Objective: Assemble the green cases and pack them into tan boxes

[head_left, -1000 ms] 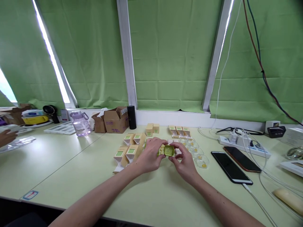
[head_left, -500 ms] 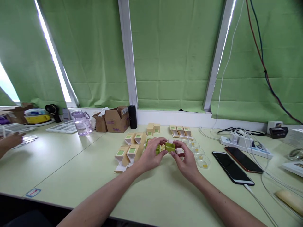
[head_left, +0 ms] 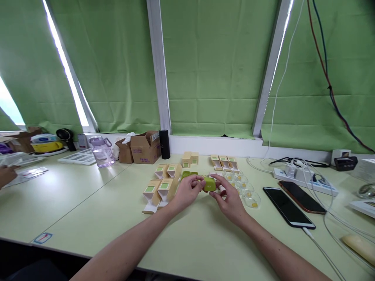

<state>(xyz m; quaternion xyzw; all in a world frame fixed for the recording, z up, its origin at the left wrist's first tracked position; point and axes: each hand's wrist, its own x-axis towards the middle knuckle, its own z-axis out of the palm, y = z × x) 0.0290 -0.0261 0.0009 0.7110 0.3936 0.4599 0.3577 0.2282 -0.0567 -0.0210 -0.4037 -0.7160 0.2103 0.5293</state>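
Both my hands meet over the middle of the pale green table on a small green case. My left hand pinches its left side and my right hand grips its right side, fingers curled. More green pieces lie just behind my left hand. Tan cartons with green labels stand open to the left. A row of clear lids with yellow spots lies to the right of my right hand.
Two phones and a power strip with cables lie to the right. Cardboard boxes, a black cylinder and a purple bottle stand at the back left. Another person's hand is at the far left.
The green case, open a second ago, now looks closed between my hands. The other person's hand at the far left has shifted about.
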